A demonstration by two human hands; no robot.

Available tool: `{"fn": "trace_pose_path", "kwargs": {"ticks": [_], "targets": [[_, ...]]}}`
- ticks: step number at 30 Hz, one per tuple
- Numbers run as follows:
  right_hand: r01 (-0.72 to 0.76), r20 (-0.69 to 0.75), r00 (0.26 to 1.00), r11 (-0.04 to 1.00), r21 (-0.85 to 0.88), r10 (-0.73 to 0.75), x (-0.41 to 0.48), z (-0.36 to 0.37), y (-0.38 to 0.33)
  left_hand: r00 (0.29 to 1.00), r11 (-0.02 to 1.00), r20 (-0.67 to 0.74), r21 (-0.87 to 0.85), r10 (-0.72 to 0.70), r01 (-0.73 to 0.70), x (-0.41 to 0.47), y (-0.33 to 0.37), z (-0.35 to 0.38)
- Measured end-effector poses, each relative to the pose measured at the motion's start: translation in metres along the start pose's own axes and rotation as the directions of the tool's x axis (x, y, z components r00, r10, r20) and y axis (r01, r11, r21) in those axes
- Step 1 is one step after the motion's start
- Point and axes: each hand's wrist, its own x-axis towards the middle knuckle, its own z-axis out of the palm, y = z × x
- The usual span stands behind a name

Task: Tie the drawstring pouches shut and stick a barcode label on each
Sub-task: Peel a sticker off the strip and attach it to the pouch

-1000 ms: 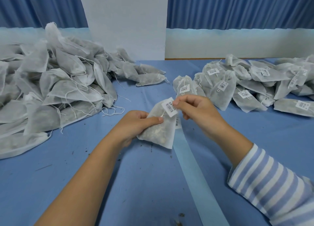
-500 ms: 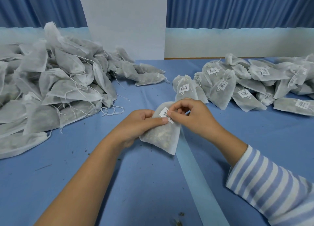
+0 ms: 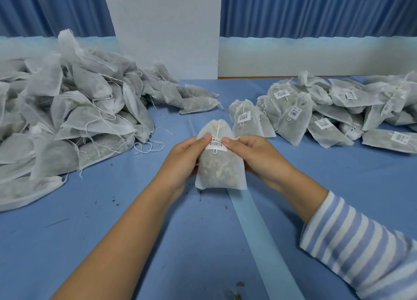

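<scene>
While held upright mid-frame, pouch with barcode label.
Clasped by left grip and right grip, thumbs on label.

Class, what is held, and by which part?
A white fabric drawstring pouch, by its upper sides: left hand and right hand, thumbs on its white barcode label.

On my feed the right arm wears a long sleeve in broad rings of pale blue and white, its cuff ending partway up the forearm. The left arm is uncovered to my view's lower edge, and I see the left hand and right hand bare, thumbnails trimmed short.
</scene>
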Motion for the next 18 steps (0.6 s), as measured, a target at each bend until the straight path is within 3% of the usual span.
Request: {"fn": "trace_pose_path", "kwargs": {"ticks": [5,12,15,18], "targets": [[0.001,0.025,1.000,0.989,0.150,-0.005,0.001,0.004,-0.002,0.997,0.998,-0.065,0.039,0.047,-0.044,0.003,-0.004,0.005],[0.013,0.037,0.999,0.986,0.169,-0.019,-0.002,0.005,-0.004,0.985,0.992,-0.134,0.090,0.105,-0.094,0.005,-0.009,0.007],[0.041,-0.001,0.999,0.995,0.085,-0.041,-0.003,0.006,-0.003,0.967,0.991,-0.233,0.108,0.103,-0.080,0.007,-0.010,0.008],[0.206,0.093,0.976,0.976,-0.068,-0.199,-0.006,0.006,-0.002,0.948,0.994,-0.306,0.094,0.090,-0.064,0.010,-0.009,0.005]]}}
